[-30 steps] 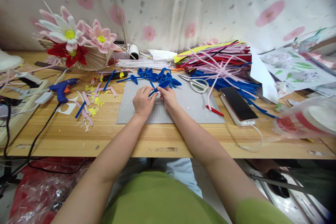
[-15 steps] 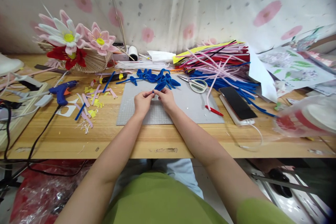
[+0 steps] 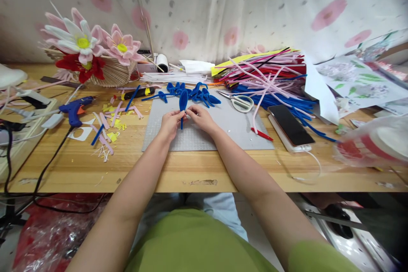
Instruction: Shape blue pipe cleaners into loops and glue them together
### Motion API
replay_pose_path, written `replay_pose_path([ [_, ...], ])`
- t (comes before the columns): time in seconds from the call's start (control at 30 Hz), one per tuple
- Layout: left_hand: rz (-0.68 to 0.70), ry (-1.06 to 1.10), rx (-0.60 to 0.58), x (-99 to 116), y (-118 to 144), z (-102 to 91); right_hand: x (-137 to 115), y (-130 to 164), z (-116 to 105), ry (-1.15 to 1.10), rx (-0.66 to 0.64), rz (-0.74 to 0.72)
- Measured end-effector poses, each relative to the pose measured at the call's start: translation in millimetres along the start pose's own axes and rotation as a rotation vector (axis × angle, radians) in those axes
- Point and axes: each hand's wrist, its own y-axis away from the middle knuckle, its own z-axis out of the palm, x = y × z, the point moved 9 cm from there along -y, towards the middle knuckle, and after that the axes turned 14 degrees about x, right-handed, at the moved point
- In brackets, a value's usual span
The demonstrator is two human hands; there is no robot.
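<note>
Both my hands meet over a grey cutting mat (image 3: 229, 131) on the wooden table. My left hand (image 3: 169, 124) and my right hand (image 3: 200, 119) pinch the stem of a blue pipe-cleaner petal loop (image 3: 183, 101), which stands upright between them with its short tail pointing down. Just behind the hands lies a pile of similar blue petal loops (image 3: 196, 92) at the mat's far edge.
Scissors (image 3: 239, 101) and a phone (image 3: 290, 125) on a power bank lie to the right, before a heap of coloured pipe cleaners (image 3: 267, 77). A blue glue gun (image 3: 75, 108), pink and yellow scraps (image 3: 108, 124) and a basket of fabric flowers (image 3: 89, 53) sit left.
The blue loop has turned from lying tilted to the right to standing upright between my fingers. My hands shifted slightly closer together.
</note>
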Motion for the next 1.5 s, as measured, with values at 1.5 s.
replay_pose_path([
  [1.5, 0.338, -0.524, -0.135, 12.5, 11.5, 2.9, 33.4, 12.5, 10.3, -0.356, -0.145, 0.476],
])
